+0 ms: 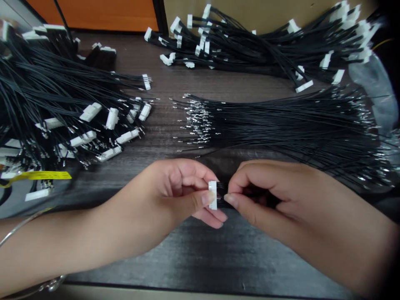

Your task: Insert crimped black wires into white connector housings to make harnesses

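My left hand [184, 191] pinches a white connector housing [213, 202] between thumb and fingers, at the middle of the view. Just to its right, the thumb and forefinger of my right hand [265, 191] are pressed together close to the housing. Thin black wires [221, 186] run from the housing's right side toward my right fingers. Which wire the right fingertips grip is partly hidden by the hand. Beyond my hands lies a broad bundle of loose black wires [275, 121] with bare metal terminals at both ends.
At left is a heap of black wire harnesses [56, 91] with white connectors and a yellow tag [53, 175]. Another pile of harnesses [250, 46] lies along the back. A clear plastic bag [371, 79] is at right. The dark wood-grain table [200, 258] has its front edge below.
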Motion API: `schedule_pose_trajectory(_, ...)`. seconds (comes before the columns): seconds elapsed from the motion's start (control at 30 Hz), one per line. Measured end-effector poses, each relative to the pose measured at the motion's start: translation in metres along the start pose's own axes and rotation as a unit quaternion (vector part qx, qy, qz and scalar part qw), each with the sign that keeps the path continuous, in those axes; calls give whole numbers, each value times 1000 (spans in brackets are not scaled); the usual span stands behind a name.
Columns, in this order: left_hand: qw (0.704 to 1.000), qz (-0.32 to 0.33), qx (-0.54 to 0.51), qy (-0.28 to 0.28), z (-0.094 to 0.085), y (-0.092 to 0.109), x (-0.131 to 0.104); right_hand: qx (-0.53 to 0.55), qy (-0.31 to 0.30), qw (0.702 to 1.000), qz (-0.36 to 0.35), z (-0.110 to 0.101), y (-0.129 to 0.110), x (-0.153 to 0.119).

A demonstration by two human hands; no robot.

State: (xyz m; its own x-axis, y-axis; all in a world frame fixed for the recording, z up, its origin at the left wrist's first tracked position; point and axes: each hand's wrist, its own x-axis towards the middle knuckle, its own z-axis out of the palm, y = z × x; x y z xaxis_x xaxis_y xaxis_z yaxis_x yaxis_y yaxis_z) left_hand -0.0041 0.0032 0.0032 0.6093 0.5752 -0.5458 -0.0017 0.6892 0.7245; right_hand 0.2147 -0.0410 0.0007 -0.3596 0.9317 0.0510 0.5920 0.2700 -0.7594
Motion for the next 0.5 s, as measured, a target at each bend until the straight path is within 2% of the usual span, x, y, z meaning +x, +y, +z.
schedule_pose_trajectory(0.1, 1000, -6, -5, 5, 0, 1, -1, -2, -10, 1000, 3, -1, 0, 0)
schedule_pose_trajectory(0.3, 1000, -8, -12, 5, 1, -2, 1, -21, 18, 999, 15, 8, -4, -1)
schedule_pose_trajectory(0.5, 1000, 12, -19, 5, 1, -6, 2, -38, -5, 999, 0, 8, -7, 3)
